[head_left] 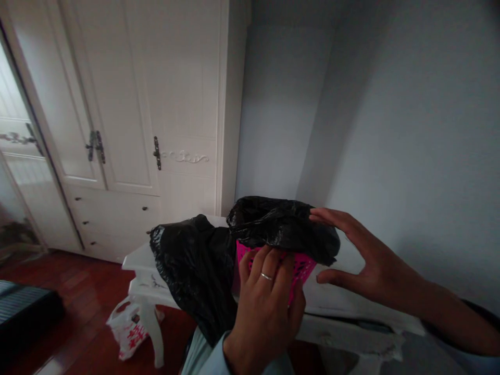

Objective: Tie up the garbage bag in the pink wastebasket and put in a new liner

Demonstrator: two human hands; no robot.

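Observation:
A bright pink plastic basket (pixel 307 264) with a perforated wall stands before me, its top covered by a black plastic bag (pixel 273 221) folded over the rim. My left hand (pixel 267 297), with a ring on one finger, grips the front of the basket; its fingertips reach up to the bag's overhanging edge. At the right side, my right hand (pixel 363 255) is spread, thumb and fingers apart, with the fingertips at the bag's edge. More black plastic (pixel 195 260) drapes down on the left; whether it is a separate bag I cannot tell.
The basket is at a white table (pixel 133 260) with curved legs. A white bag with red print (pixel 130 328) sits on the reddish floor beside a leg. A white wardrobe (pixel 187 104) stands behind, a grey wall (pixel 422 130) at right, and a dark low object (pixel 29 307) far left.

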